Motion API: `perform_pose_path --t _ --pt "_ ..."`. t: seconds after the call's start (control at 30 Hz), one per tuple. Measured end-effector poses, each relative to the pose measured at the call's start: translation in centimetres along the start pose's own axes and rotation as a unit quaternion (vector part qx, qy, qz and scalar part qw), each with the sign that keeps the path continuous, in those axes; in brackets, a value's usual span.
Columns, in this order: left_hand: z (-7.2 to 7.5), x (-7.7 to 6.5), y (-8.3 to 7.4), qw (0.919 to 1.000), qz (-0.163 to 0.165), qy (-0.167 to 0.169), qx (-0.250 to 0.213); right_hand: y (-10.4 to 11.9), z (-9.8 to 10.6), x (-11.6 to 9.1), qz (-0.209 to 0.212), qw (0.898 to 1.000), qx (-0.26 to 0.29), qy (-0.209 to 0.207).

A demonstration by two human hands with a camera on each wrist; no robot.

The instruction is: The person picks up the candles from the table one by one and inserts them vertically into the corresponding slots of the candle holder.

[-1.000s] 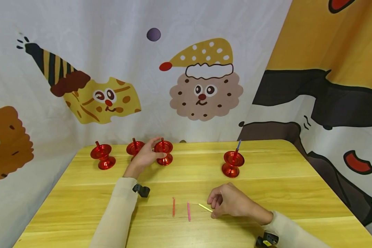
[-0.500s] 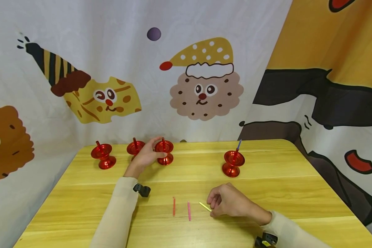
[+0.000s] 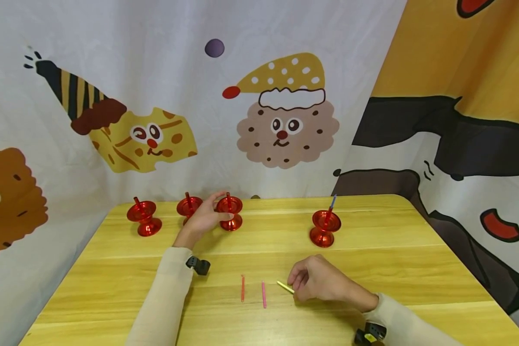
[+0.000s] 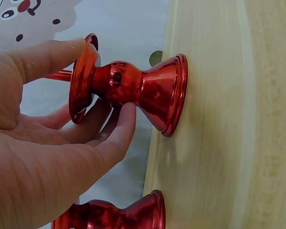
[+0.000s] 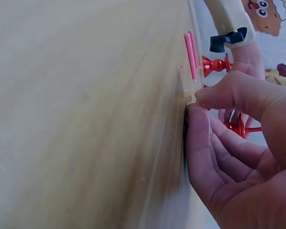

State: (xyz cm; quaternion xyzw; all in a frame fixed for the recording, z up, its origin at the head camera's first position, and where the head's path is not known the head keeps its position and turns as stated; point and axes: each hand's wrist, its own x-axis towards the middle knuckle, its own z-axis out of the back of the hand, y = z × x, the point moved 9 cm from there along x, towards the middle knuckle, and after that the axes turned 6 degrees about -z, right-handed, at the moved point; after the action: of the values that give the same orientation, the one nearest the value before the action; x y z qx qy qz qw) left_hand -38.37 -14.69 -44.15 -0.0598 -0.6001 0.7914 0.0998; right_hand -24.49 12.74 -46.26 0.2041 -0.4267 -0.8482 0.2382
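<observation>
My left hand (image 3: pixel 202 217) grips a shiny red candle holder (image 4: pixel 125 82) standing at the table's back edge. In the left wrist view its thumb is at the dish rim and its fingers curl around the stem. My right hand (image 3: pixel 324 282) is low over the table at the front right. Its thumb and fingertips pinch one end of a thin yellow candle (image 3: pixel 284 287); that end is hidden by the fingers. A red candle (image 3: pixel 242 288) and a pink candle (image 3: pixel 264 294) lie side by side to its left.
Two more red holders, one at the far left (image 3: pixel 146 226) and one (image 3: pixel 186 206) partly behind the left hand, stand along the back. Right of them, another holder (image 3: pixel 322 238) bears an upright blue candle (image 3: pixel 333 202). A printed curtain (image 3: pixel 216 144) hangs behind the table (image 3: pixel 225 327).
The right fingers have slid slightly left along the yellow candle, so a shorter length shows, and its free end sits slightly higher. The left hand stays on its holder.
</observation>
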Motion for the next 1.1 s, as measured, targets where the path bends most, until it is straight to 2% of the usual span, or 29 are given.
perform_pose_path --t 0.3,0.47,0.83,1.1 --pt "0.0 0.0 0.1 1.0 -0.004 0.007 0.0 -1.5 -0.1 0.3 -0.052 0.992 0.112 0.021" --pt "-0.3 -0.1 0.1 0.9999 -0.008 0.014 -0.002 -1.8 0.3 0.6 -0.067 0.985 0.157 0.009" --pt "-0.8 0.0 0.0 0.9997 -0.005 0.025 0.003 -1.9 1.6 1.4 -0.062 0.984 0.164 -0.026" --pt "-1.4 -0.2 -0.3 0.9996 -0.008 0.028 0.002 -2.0 1.9 2.0 -0.05 0.976 0.21 -0.031"
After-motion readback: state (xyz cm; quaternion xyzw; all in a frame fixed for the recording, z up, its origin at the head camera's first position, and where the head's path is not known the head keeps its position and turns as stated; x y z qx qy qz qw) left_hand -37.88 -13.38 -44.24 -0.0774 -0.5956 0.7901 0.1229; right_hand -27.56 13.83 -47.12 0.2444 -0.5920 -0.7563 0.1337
